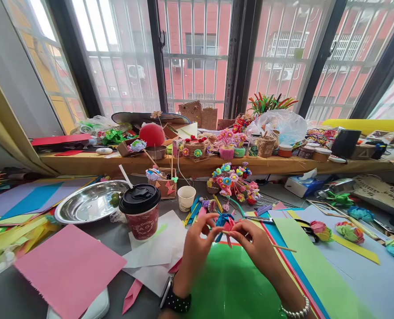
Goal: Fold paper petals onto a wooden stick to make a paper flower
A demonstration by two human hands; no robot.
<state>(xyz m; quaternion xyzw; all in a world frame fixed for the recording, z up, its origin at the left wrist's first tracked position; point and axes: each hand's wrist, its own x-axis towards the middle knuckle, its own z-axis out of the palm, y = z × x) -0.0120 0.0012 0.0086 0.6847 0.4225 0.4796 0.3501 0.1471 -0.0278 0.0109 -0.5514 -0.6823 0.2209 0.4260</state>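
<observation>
Both hands meet at the middle over a glossy green sheet [230,283]. My left hand [200,237], with a watch on its wrist, pinches a pink folded paper piece [229,227] between thumb and finger. From the other side my right hand [255,239], wearing a beaded bracelet, has its fingertips closed on the same paper. Right behind the pink paper shows a blue folded paper piece [224,219]; whether it touches the hands I cannot tell. A thin wooden stick [285,249] juts out beyond the right hand; its other end is hidden.
At left stand a lidded cup [140,221] with a straw and a steel plate [83,208]. A pink sheet [70,270] lies in front of them. Behind the hands are a paper cup [186,198] and yarn flowers [230,179]. Coloured sheets [313,261] spread out at right.
</observation>
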